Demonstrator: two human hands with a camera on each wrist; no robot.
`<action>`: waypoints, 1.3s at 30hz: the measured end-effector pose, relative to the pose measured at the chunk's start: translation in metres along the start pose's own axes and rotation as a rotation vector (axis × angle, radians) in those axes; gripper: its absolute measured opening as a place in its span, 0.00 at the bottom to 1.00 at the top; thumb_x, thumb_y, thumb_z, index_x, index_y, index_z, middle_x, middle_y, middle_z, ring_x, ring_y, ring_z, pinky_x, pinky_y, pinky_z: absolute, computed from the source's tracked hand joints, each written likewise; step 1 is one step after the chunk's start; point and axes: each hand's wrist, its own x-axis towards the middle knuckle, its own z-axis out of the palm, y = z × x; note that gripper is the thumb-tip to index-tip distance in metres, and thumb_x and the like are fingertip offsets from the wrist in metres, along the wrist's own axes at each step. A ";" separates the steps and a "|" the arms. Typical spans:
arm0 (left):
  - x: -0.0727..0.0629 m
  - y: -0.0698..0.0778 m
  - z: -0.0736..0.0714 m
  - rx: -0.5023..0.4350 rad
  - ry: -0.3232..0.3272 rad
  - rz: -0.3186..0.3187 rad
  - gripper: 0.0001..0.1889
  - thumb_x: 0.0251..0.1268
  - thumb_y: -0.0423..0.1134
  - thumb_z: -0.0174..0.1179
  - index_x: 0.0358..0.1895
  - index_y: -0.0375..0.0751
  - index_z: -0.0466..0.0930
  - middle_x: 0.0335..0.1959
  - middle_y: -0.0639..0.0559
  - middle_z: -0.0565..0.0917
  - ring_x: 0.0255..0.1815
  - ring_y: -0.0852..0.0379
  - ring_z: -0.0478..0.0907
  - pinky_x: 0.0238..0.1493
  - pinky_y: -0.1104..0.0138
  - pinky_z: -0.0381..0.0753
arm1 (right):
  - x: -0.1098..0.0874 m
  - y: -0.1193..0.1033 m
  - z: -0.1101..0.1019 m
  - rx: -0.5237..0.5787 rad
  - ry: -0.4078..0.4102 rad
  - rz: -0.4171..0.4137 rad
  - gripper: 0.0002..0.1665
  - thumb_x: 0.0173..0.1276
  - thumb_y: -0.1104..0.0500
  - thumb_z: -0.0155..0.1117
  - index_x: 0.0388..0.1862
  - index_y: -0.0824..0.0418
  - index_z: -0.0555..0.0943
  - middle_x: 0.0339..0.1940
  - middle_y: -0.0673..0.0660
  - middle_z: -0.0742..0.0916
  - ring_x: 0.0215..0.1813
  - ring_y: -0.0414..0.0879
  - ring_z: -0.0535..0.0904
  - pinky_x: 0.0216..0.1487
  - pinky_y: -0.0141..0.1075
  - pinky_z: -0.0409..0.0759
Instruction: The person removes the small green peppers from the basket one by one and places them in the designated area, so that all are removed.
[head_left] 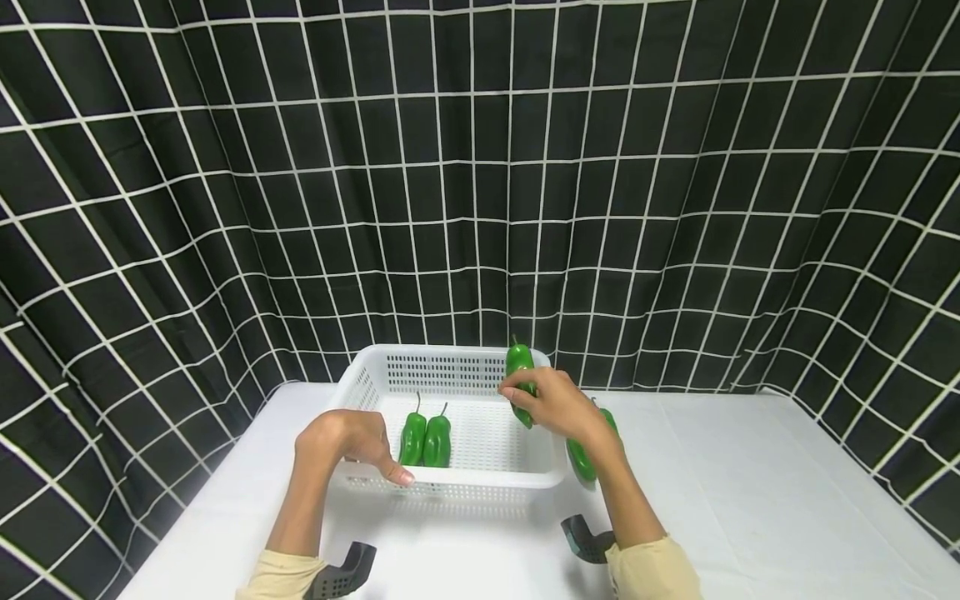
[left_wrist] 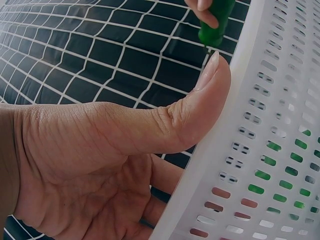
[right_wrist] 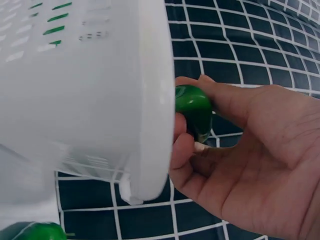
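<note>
The white table (head_left: 750,483) bears a basket (head_left: 480,478), perhaps two peppers (head_left: 581,462).

I count two hands. At the fingers of the left hand (head_left: 351,437), one white basket (head_left: 487,477); right of them, two green peppers (head_left: 412,439) inside. Fingers of the right hand (head_left: 552,402) grip one pepper (head_left: 518,360); rightward, one or two loose peppers (head_left: 581,462), forearm (head_left: 632,500) obscuring.

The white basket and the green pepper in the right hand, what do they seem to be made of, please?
The white basket looks like moulded plastic with a soft sheen, judging by its smooth rim and regular slots. The green pepper in the right hand is smooth and glossy, with bright highlights; whether real or imitation stays open.
</note>
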 end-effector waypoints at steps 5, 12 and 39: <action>0.001 -0.001 0.000 -0.002 -0.004 0.002 0.31 0.46 0.66 0.78 0.36 0.39 0.91 0.30 0.53 0.82 0.35 0.56 0.74 0.38 0.62 0.76 | -0.002 0.001 -0.006 -0.028 0.011 -0.001 0.14 0.78 0.59 0.63 0.57 0.61 0.87 0.56 0.63 0.90 0.32 0.43 0.85 0.36 0.37 0.81; 0.001 -0.001 0.000 0.006 -0.007 0.010 0.31 0.47 0.66 0.78 0.39 0.39 0.91 0.37 0.49 0.88 0.40 0.53 0.80 0.45 0.57 0.82 | -0.006 0.001 -0.013 -0.081 0.054 0.039 0.12 0.76 0.60 0.66 0.54 0.58 0.89 0.58 0.62 0.89 0.54 0.54 0.86 0.51 0.51 0.83; -0.001 0.000 0.000 -0.009 0.015 -0.001 0.30 0.45 0.66 0.79 0.31 0.40 0.89 0.24 0.55 0.74 0.31 0.57 0.69 0.34 0.64 0.69 | -0.017 0.011 -0.037 -0.109 0.086 0.069 0.17 0.76 0.62 0.64 0.61 0.58 0.85 0.68 0.69 0.83 0.65 0.66 0.81 0.61 0.64 0.80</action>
